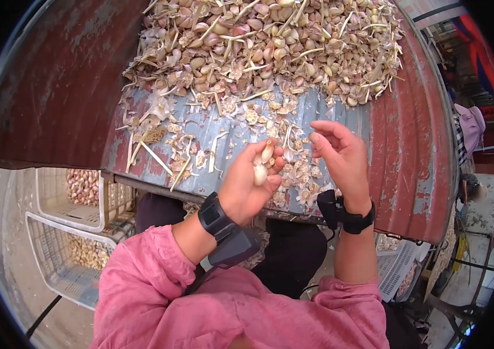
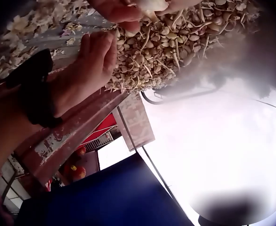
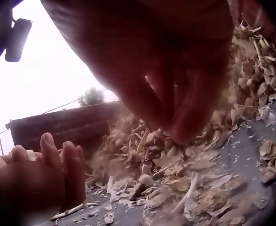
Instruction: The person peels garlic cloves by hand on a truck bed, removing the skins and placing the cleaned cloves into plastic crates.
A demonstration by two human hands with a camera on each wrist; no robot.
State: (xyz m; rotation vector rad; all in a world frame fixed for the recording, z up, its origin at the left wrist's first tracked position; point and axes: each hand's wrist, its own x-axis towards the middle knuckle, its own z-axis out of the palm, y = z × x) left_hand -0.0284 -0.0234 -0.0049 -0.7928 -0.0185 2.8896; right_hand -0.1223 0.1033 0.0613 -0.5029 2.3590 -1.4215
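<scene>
Garlic cloves (image 1: 261, 173), pale and partly peeled, lie in my left hand (image 1: 245, 183), palm up with the fingers curled around them. In the left wrist view a pale clove (image 2: 153, 4) shows at the top edge. My right hand (image 1: 344, 160) is a short way to the right, over the metal table (image 1: 340, 119), its fingers loosely bent and nothing seen between them. Below its fingertips in the right wrist view lie garlic skins (image 3: 213, 188) and bits of stem. A big heap of garlic cloves (image 1: 270, 46) covers the far part of the table.
Dry stalks (image 1: 156, 157) and root discs (image 1: 251, 116) are strewn between the heap and the near edge. Two plastic crates (image 1: 104, 203) (image 1: 55, 273) with cloves stand at the lower left. Another crate (image 1: 398, 270) is at the right, below the table.
</scene>
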